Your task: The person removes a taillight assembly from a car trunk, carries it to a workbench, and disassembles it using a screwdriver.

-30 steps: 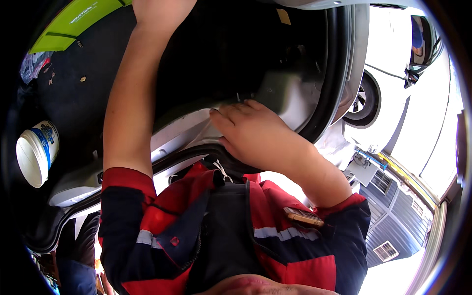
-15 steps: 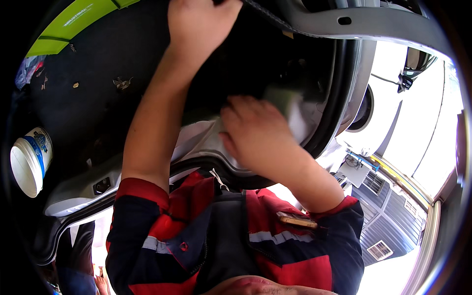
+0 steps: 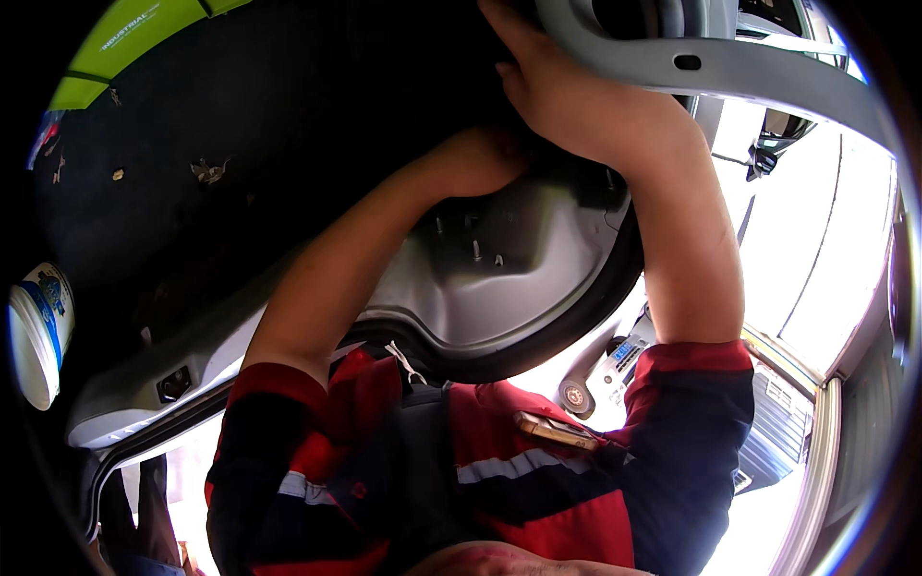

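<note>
I am leaning into the rear of a vehicle. My left hand (image 3: 485, 161) reaches into the dark corner above a grey metal side panel (image 3: 567, 250); its fingers are lost in shadow. Several thin studs (image 3: 476, 251) stick out of that panel. Higher up, my right hand (image 3: 547, 91) lies beside the curved grey body frame (image 3: 759, 72). Its thumb and one finger are stretched apart, the others hidden, and I see nothing held in it. A black rubber seal (image 3: 499, 365) runs along the opening's edge.
Dark cargo floor (image 3: 144, 240) spreads to the left, with dry leaf bits (image 3: 207, 173) on it. A white bucket (image 3: 38, 336) lies tilted at the far left, below a green case (image 3: 115, 43). A phone (image 3: 555, 430) sits in my chest pocket. Another person's legs (image 3: 139, 514) show lower left.
My left hand has come down and right into the dark corner. My right hand has risen from the side panel to the body frame, leaving the panel and its studs in view.
</note>
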